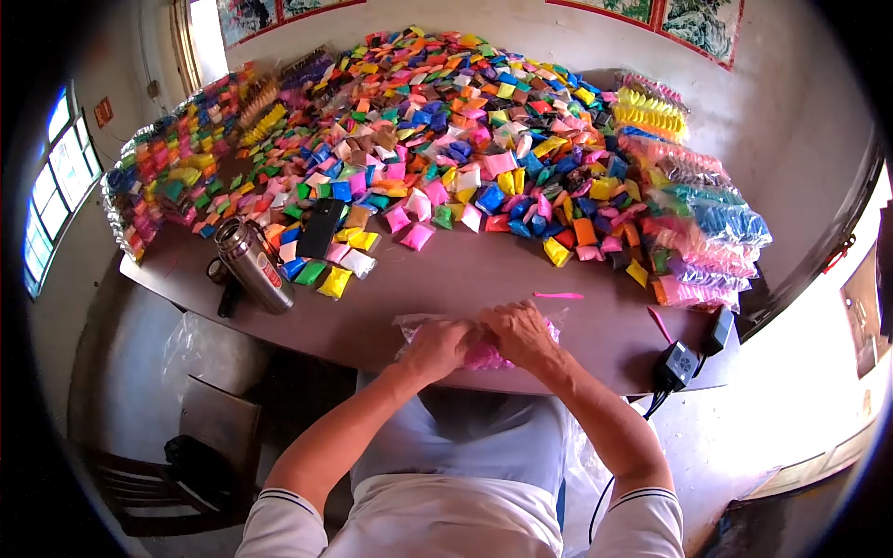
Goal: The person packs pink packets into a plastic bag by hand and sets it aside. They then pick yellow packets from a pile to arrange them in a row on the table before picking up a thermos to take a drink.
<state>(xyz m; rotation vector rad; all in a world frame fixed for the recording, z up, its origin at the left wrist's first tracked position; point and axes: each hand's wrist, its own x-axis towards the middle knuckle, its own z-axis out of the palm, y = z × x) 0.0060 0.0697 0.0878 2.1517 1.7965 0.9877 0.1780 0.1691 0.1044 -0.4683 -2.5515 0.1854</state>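
Observation:
At the front edge of the brown table, a clear plastic bag (pixel 486 356) with pink contents lies under both hands. My left hand (pixel 441 349) is closed on the bag's left part, its fingers curled inward. My right hand (pixel 519 331) grips the bag's upper right part, with fingers bent and close to the left fingertips. The hands partly cover the bag, so its opening cannot be made out. A thin pink strip (pixel 558 296) lies just beyond my right hand.
A large heap of colourful small packets (pixel 446 121) covers the table's (pixel 372 302) back. Filled bags (pixel 702 223) are stacked at right. A steel flask (pixel 253 264) and black phone (pixel 320 229) are at left; black adapters (pixel 676 365) and another pink strip (pixel 659 325) at right.

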